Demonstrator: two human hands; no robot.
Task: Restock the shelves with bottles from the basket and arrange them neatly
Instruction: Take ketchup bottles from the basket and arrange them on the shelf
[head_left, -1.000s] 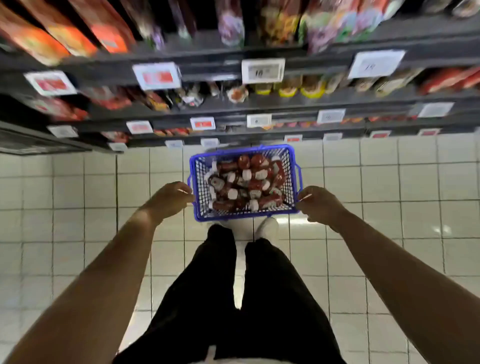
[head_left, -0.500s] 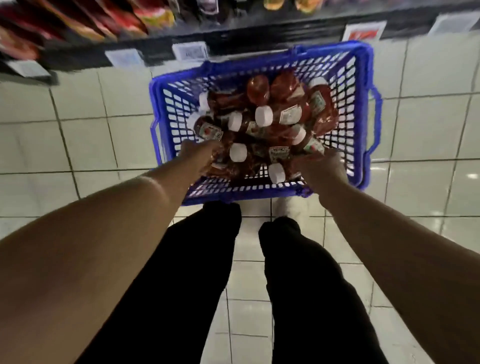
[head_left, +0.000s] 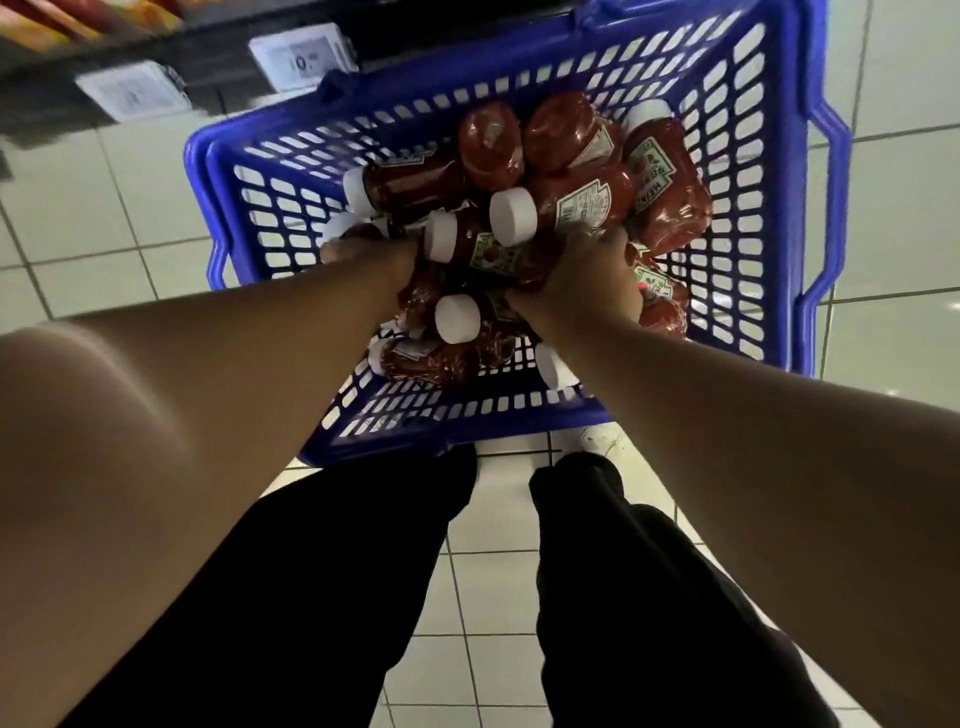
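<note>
A blue plastic basket (head_left: 769, 171) stands on the white tiled floor (head_left: 104, 208), just ahead of the person's black-trousered legs (head_left: 332, 597). It holds a loose heap of red ketchup bottles (head_left: 665, 192) with white caps, lying on their sides and overlapping one another.

Both hands reach down into the heap. The right hand (head_left: 587, 280) sits on the near middle of the pile, its fingers curled over a bottle (head_left: 582, 200) whose white cap points to that hand's left; the grip looks like a clasp round the bottle's body, though the fingertips are hidden beneath it. The left hand (head_left: 374, 254) lies just to the left of the right hand, pushed in among the bottles at the basket's left side. Its fingers are buried between bottles, so I cannot tell whether they are spread or closed on anything.

Between the two hands lies another bottle (head_left: 483, 249) with a green-edged label. Nearer the person than the hands, more bottles rest against the basket's near wall.

Beyond the basket, past the hands, runs the dark bottom shelf edge (head_left: 156, 47) carrying two white price tags (head_left: 301, 57).
</note>
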